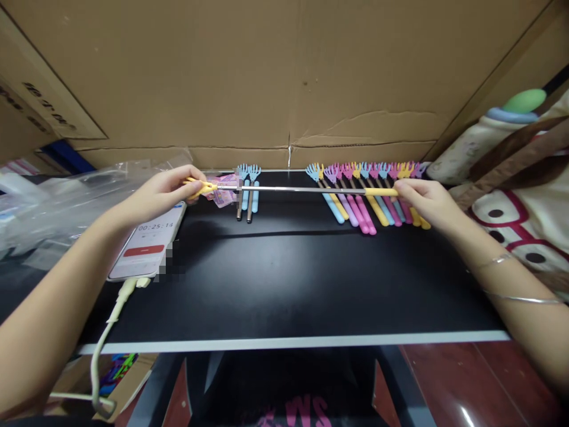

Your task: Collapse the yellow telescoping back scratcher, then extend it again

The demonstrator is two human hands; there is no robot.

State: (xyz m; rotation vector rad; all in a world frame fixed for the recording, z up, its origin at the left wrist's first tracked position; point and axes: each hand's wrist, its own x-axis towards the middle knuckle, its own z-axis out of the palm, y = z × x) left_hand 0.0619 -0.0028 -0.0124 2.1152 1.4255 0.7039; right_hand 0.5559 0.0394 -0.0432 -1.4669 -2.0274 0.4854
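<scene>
A yellow telescopic back scratcher (284, 189) is stretched out level above the black table, its metal rod drawn long. My left hand (171, 188) pinches the yellow claw end, and my right hand (420, 198) grips the end of the yellow handle. Behind the rod, several back scratchers (364, 210) in blue, yellow, purple and pink lie in a row at the right. Blue scratcher heads (254, 172), blue handles and metal rods lie in a small group left of centre. A pink printed card or packet (224, 196) lies beside my left hand, partly hidden.
A phone (149, 243) showing a timer lies on the black table (284, 284) with a charging cable (118, 311) attached. Clear plastic bags (89, 201) lie at the left. Cardboard (284, 77) stands along the back. A white bottle (475, 145) and a cartoon-patterned bag (520, 219) are at the right.
</scene>
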